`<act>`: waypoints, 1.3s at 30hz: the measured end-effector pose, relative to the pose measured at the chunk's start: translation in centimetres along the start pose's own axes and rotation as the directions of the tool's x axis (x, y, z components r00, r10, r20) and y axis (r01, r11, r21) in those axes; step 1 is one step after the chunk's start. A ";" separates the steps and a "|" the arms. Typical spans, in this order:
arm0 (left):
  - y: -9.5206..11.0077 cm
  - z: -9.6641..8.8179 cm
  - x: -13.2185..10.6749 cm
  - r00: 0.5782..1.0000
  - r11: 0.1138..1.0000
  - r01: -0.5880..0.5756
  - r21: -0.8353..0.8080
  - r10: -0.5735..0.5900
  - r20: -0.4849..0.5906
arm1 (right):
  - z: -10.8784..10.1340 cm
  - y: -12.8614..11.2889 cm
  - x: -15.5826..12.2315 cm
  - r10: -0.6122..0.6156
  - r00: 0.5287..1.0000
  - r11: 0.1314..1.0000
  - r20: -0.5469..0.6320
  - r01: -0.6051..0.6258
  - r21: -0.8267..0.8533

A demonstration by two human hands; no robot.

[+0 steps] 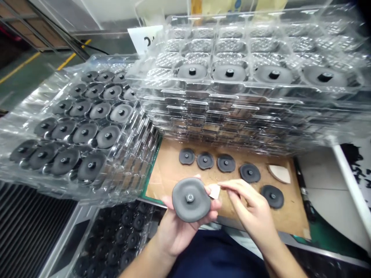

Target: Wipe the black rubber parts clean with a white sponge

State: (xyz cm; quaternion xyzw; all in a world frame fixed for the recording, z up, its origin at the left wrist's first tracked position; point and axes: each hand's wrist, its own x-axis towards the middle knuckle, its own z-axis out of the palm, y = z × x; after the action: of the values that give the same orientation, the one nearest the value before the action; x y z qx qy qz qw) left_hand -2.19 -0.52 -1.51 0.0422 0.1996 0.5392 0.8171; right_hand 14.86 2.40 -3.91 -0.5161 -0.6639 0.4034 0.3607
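My left hand (pixel 179 235) holds a dark grey rubbery disc (pixel 182 204) with a short hollow stub at its middle, stub side up. Its fingers curl around the disc's underside and right edge. At that edge is a small white piece (pixel 215 191), perhaps paper or cloth. My right hand (pixel 251 206) pinches it between thumb and forefinger; its exact kind I cannot make out. Beyond my hands, several like discs lie in a curved row on a brown cardboard sheet (pixel 165 154), among them one disc (pixel 226 163) near the middle and another (pixel 272 196) by my right hand.
A tall stack of clear plastic trays (pixel 208 104) rises behind the cardboard. To the left, another tray stack (pixel 139 127) carries rows of discs. A pale curved-edge piece (pixel 279 173) lies at the cardboard's right. More discs sit in a lower tray (pixel 116 235). A white rail (pixel 348 170) runs along the right.
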 end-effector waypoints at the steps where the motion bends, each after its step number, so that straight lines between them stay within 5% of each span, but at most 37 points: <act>1: 0.0 -0.2 0.0 1.000 0.999 -0.010 0.033 0.010 0.002 | 0.0 -0.4 -0.1 -0.012 1.000 0.999 0.025 0.011 0.032; 4: -0.1 -1.0 0.0 0.987 0.936 -0.160 0.315 0.155 0.042 | 0.9 -0.3 -0.4 -0.004 0.999 0.997 0.053 -0.001 0.083; 7: 0.1 -1.8 0.0 0.918 0.539 -0.369 0.757 0.340 0.205 | 1.2 0.6 -0.8 0.046 0.999 0.997 0.013 -0.047 0.057; 9: 0.4 -2.1 0.0 0.886 0.259 -0.411 0.874 0.337 0.317 | 0.8 0.7 -1.1 0.075 0.997 0.997 -0.022 -0.075 0.029; 11: 0.6 -2.2 -0.1 0.891 0.153 -0.410 0.899 0.277 0.360 | 0.1 0.2 -1.4 0.105 0.992 0.994 -0.074 -0.102 0.045; 14: 0.8 -2.2 -0.3 0.911 0.136 -0.376 0.917 0.237 0.338 | -0.6 -1.2 -1.4 0.173 0.984 0.968 -0.035 -0.163 0.189; 19: 0.9 -2.1 -0.8 0.949 0.246 -0.279 0.928 0.217 0.228 | -1.2 -3.1 -0.3 0.254 0.875 0.822 0.412 -0.420 0.385; 22: 1.0 -1.9 -1.0 0.973 0.320 -0.218 0.922 0.140 0.182 | -1.8 -3.6 0.2 0.219 0.821 0.741 0.528 -0.492 0.457; 30: 0.4 -0.5 -1.0 0.991 0.504 -0.043 0.863 -0.085 0.099 | -2.6 -4.2 -0.8 0.160 0.794 0.623 0.586 -0.541 0.564; 39: -0.6 0.7 -0.3 0.983 0.382 -0.139 0.914 -0.055 0.172 | -3.1 -2.3 -4.4 0.316 0.847 0.526 0.429 -0.532 0.664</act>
State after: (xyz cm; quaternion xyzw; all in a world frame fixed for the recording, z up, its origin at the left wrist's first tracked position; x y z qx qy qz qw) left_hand -1.54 -0.97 -0.96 0.5407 0.3921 0.3517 0.6559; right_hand 17.64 -1.73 -0.78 -0.4051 -0.3236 0.7827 0.3444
